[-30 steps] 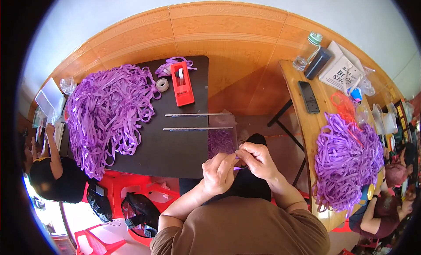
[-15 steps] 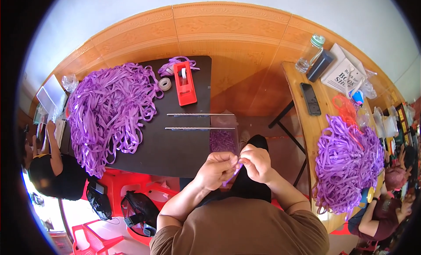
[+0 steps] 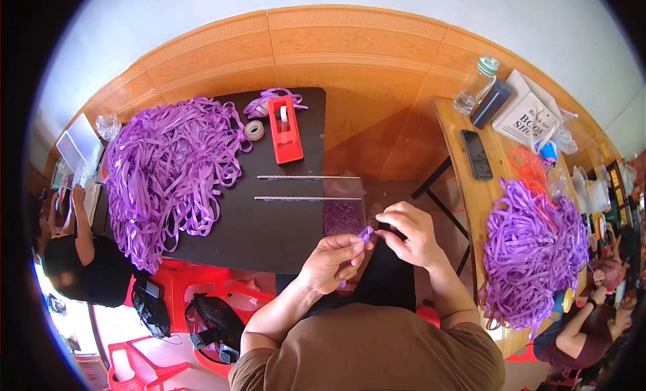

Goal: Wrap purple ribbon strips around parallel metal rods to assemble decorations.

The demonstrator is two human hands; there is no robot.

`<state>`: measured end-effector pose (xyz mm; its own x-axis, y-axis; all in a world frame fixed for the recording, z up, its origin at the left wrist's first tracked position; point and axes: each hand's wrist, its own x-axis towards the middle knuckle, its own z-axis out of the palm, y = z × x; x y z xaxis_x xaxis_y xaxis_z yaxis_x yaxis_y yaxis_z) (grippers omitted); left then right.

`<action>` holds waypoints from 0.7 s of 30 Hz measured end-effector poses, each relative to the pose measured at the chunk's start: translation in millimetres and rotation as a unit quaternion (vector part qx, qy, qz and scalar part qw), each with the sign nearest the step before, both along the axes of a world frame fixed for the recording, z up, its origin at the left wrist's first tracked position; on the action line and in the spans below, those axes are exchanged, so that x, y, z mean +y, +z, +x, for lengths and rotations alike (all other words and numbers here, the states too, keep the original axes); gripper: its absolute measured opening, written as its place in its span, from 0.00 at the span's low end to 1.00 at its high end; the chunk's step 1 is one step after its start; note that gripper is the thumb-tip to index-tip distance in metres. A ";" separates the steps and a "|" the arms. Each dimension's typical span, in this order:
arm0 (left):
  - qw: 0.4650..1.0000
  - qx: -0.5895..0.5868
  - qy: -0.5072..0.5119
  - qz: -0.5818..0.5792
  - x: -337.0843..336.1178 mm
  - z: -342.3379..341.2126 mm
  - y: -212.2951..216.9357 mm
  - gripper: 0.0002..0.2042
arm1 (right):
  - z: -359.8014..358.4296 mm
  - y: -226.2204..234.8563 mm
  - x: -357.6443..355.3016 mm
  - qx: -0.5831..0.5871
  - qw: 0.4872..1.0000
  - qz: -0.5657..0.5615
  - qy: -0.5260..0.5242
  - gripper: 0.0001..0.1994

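My left hand [image 3: 332, 262] is closed in a pinch on a narrow purple ribbon [image 3: 366, 233]. The ribbon's upper end stands out above thumb and forefinger, and a short tail shows below the hand. Just to the right, my right hand [image 3: 408, 233] has thumb and forefinger parted, with a dark gap between them. Its fingertips are close to the ribbon end; whether they touch it is too small to tell. Both hands are in front of my body, beside the dark table [image 3: 269, 239]. Two thin twisted metal rods [image 3: 289, 198] jut past that table's right edge.
A big heap of purple ribbons [image 3: 171, 169] covers the dark table's left, near a red tape dispenser [image 3: 286, 138] and a tape roll [image 3: 254, 130]. Below the rods stands a clear bin [image 3: 343, 216]. The wooden table [image 3: 464, 196] holds another ribbon heap [image 3: 531, 256], a phone [image 3: 476, 153] and bottles.
My right hand has moved up and right, away from the left, and its thumb and forefinger have parted. The ribbon end now shows above my left fingers.
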<state>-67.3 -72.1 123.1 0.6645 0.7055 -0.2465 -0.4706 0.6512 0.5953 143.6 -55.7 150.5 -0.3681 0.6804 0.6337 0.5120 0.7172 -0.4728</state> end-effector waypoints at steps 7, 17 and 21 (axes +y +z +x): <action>0.999 -0.017 0.041 -0.003 14.1 9.3 8.2 0.08 | -19.1 104.8 -22.9 0.371 0.832 0.073 0.406 0.29; 0.995 -0.046 0.082 0.017 20.7 0.4 12.7 0.10 | -16.2 186.5 -111.2 0.426 0.809 -0.021 0.405 0.06; 0.995 -0.053 0.081 0.020 23.6 2.7 15.1 0.10 | -65.6 206.7 -75.1 0.461 0.795 0.015 0.394 0.05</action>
<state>-64.6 -48.5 138.2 0.5622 0.8130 -0.1517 -0.6283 0.5391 0.5609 78.0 -130.8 357.3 -0.0410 0.4485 0.8928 -0.6561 0.6618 -0.3626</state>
